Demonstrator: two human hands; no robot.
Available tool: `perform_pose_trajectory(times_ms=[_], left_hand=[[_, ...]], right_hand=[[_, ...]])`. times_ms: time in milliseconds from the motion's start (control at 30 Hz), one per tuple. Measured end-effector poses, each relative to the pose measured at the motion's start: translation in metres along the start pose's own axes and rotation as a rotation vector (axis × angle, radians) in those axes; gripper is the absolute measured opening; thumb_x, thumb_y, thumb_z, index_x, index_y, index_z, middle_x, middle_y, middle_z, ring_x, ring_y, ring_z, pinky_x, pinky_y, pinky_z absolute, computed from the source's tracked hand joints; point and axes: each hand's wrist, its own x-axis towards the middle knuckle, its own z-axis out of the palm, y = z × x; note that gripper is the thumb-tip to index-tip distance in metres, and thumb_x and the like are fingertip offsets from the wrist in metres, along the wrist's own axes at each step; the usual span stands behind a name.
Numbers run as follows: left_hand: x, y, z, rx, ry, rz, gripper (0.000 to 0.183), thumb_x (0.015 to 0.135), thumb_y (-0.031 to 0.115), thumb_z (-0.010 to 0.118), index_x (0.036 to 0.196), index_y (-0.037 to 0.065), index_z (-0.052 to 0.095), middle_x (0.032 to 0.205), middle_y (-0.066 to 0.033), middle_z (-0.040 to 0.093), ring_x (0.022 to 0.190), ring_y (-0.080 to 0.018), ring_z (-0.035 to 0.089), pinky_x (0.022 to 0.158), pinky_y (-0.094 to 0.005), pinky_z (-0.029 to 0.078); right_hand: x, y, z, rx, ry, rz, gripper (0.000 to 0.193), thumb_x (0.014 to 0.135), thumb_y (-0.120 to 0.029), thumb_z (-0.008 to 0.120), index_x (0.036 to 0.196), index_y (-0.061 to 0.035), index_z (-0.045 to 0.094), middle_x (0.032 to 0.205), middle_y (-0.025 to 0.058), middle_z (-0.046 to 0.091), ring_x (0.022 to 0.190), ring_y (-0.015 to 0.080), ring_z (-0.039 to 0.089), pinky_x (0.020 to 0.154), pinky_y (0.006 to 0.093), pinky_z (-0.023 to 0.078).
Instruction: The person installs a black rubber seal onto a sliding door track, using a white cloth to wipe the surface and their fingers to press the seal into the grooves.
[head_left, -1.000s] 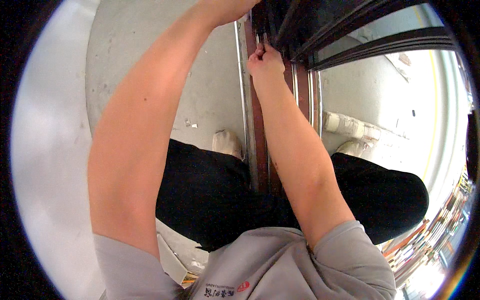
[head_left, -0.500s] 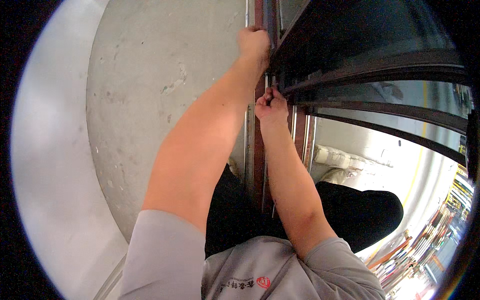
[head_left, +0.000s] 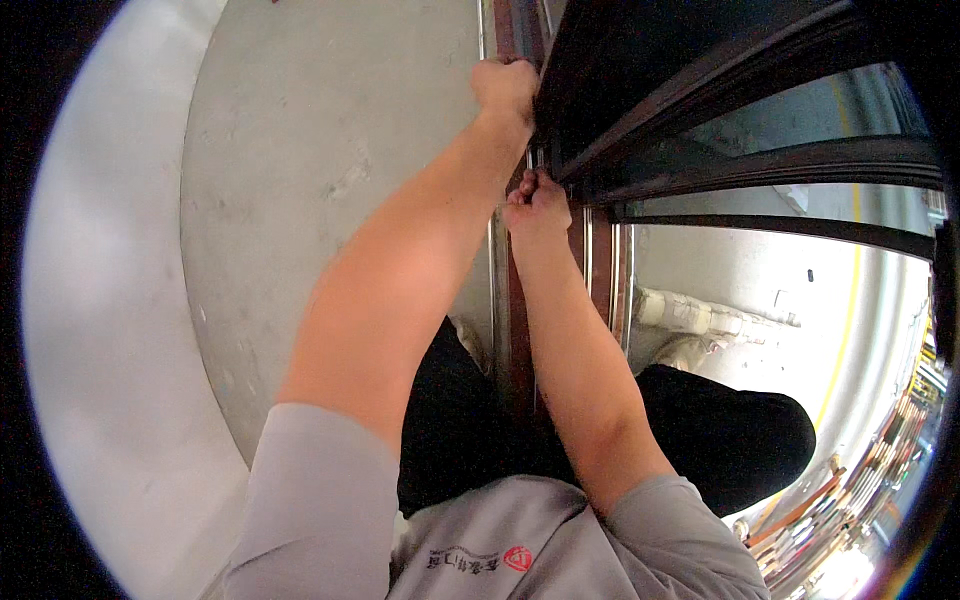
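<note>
Below me runs a dark reddish-brown sill frame (head_left: 520,345) with bright metal rails along it. Dark-framed glass panels (head_left: 680,110) stand on it and fan out to the right. My left hand (head_left: 505,88) is closed at the far part of the frame, its knuckles against the edge of the nearest dark panel; whatever its fingers grip is hidden. Closer to me, my right hand (head_left: 541,207) has its fingers curled above the rails beside the foot of that panel. Anything within those fingers is too small or covered to make out.
Grey concrete floor (head_left: 330,130) spreads to the left, bordered by a pale wall (head_left: 110,300). A wrapped pale bundle (head_left: 700,315) lies on the floor right of the frame. Stacked long profiles (head_left: 860,490) stand farther right. My black-clad knee (head_left: 740,430) is right of the sill.
The nearest dark panel's lower edge now slants more steeply, up and away from me. My right hand has shifted very slightly; my left hand stays at the same panel edge. The view has tilted a little.
</note>
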Motion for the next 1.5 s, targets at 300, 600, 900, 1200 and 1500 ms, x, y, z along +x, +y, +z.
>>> perform_pose_trajectory(times_ms=[300,600,900,1200,1500], left_hand=[[0.007,0.014,-0.024,0.347,-0.197,0.232,0.022,0.077,0.003,0.061,0.091,-0.011,0.071,0.074,-0.0153,0.069,0.071,-0.0223,0.066,0.067,-0.0377,0.052],[-0.054,0.095,-0.065,1.085,-0.974,0.550,0.030,0.082,0.023,0.065,0.086,-0.006,0.071,0.077,-0.0195,0.069,0.073,-0.0214,0.067,0.067,-0.0395,0.053],[0.004,0.045,-0.073,1.385,-1.103,1.326,0.024,0.087,0.024,0.061,0.075,0.004,0.067,0.068,-0.0234,0.059,0.065,-0.0394,0.061,0.060,-0.0483,0.050],[-0.003,0.043,-0.069,1.226,-1.040,1.118,0.029,0.086,0.027,0.061,0.075,0.000,0.062,0.069,-0.0231,0.059,0.065,-0.0349,0.061,0.061,-0.0487,0.047],[-0.043,0.067,-0.063,1.056,-0.988,0.513,0.037,0.072,0.029,0.077,0.078,-0.005,0.063,0.068,-0.0194,0.063,0.062,-0.0240,0.059,0.062,-0.0438,0.048]], right_hand=[[0.015,0.000,-0.011,0.009,0.033,-0.060,0.014,0.101,-0.009,0.042,0.089,-0.0097,0.049,0.071,0.0008,0.050,0.060,0.0133,0.041,0.054,0.0286,0.031],[0.028,0.005,-0.006,0.261,-0.041,-0.031,0.012,0.097,-0.010,0.043,0.089,-0.0084,0.052,0.069,0.0034,0.052,0.056,0.0140,0.040,0.051,0.0272,0.032],[0.020,0.004,-0.006,0.101,-0.171,0.100,0.013,0.097,-0.013,0.041,0.091,-0.0102,0.051,0.068,0.0029,0.050,0.055,0.0124,0.042,0.049,0.0250,0.029],[0.011,0.003,-0.002,0.187,-0.231,0.050,0.010,0.097,-0.008,0.040,0.093,-0.0105,0.049,0.069,0.0022,0.046,0.056,0.0110,0.041,0.049,0.0254,0.029],[-0.010,0.000,-0.019,0.007,-0.380,0.006,0.013,0.100,-0.007,0.040,0.102,-0.0031,0.051,0.080,0.0065,0.055,0.061,0.0131,0.046,0.050,0.0244,0.033]])
